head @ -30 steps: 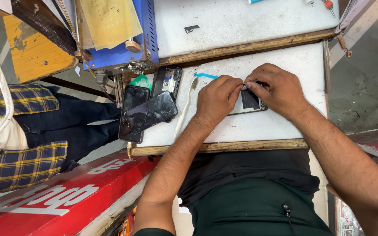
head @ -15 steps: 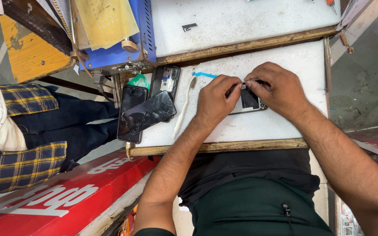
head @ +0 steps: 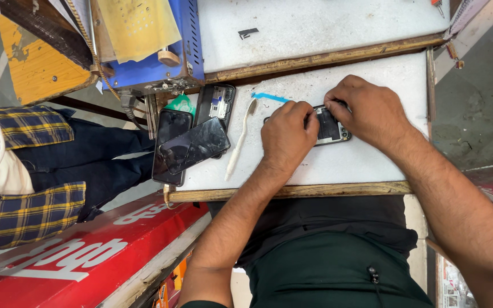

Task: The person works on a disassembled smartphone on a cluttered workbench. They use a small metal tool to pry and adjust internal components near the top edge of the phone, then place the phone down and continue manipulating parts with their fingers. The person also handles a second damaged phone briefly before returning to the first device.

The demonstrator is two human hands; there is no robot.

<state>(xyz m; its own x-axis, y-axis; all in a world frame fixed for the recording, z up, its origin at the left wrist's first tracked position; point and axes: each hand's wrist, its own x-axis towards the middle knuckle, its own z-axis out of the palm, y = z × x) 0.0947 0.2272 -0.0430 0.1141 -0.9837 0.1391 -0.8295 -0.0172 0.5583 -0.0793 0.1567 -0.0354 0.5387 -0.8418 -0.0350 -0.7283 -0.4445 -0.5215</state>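
I see the opened phone on the work board, between both hands. A toothbrush lies at its nine o'clock; stacked phones lie beyond, at the board's edge.

I see a small phone-repair stall: a worn white bench edged in wood, a stack of dark phones with cracked screens, an opened handset, a blue machine behind.
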